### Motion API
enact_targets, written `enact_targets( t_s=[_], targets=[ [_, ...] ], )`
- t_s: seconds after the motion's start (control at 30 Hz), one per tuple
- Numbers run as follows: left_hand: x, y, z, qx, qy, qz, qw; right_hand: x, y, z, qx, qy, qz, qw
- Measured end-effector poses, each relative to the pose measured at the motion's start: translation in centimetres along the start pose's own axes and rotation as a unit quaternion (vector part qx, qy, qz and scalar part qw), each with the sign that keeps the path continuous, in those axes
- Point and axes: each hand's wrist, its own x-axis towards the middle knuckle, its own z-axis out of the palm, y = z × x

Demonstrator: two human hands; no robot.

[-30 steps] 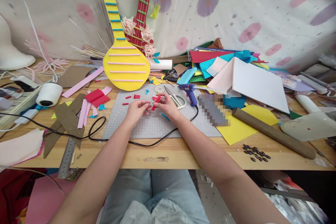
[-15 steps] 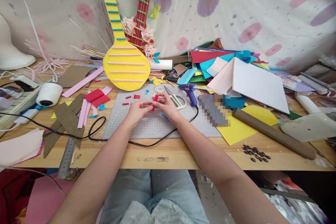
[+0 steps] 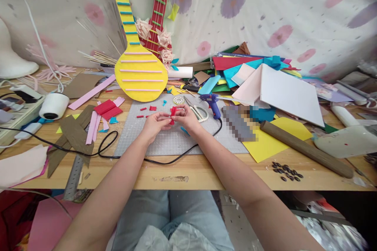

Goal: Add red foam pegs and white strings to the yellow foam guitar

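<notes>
Between the fingertips of my left hand [image 3: 155, 124] and my right hand [image 3: 186, 118] is a small piece of red crepe paper [image 3: 172, 115], pinched from both sides above the grey cutting mat [image 3: 165, 147]. Small red pieces [image 3: 152, 108] lie on the mat left of my hands. A roll of tape [image 3: 178, 100] rests just behind them. Close to my right hand are white-handled scissors [image 3: 203, 114], with a blue glue gun [image 3: 213, 106] to their right. Below my right fingers a small blue piece [image 3: 185, 130] is partly hidden.
A yellow lute-shaped craft [image 3: 141, 74] stands behind the mat, before a red stringed one [image 3: 159, 15]. A black cable [image 3: 165, 162] crosses the mat's front. Brown strips [image 3: 75, 135] lie left; a brown roll [image 3: 306, 151] and black beads [image 3: 287, 171] lie right.
The red piece has turned in my fingertips and now stands more upright, showing above and below them. Both hands stay nearly in place. The view has shifted very slightly.
</notes>
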Motion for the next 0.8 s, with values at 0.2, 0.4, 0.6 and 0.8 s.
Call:
enact_targets(
  t_s=[0.2, 0.4, 0.6, 0.8],
  targets=[
    [-0.1, 0.0, 0.1, -0.028, 0.009, -0.015, 0.999, 0.2, -0.1, 0.1, -0.032, -0.006, -0.05, 0.998],
    [0.0, 0.1, -0.1, -0.085, 0.022, -0.017, 0.996, -1.0, -1.0, 0.7, -0.158, -0.016, -0.156, 0.975],
    [0.0, 0.6, -0.6, -0.111, -0.023, -0.051, 0.992, -2.1, -2.1, 1.1, -0.274, -0.039, -0.2, 0.94],
    [0.0, 0.5, -0.8, -0.106, -0.034, -0.046, 0.993, -2.1, -1.7, 1.3, -0.278, -0.055, -0.209, 0.936]
  ],
)
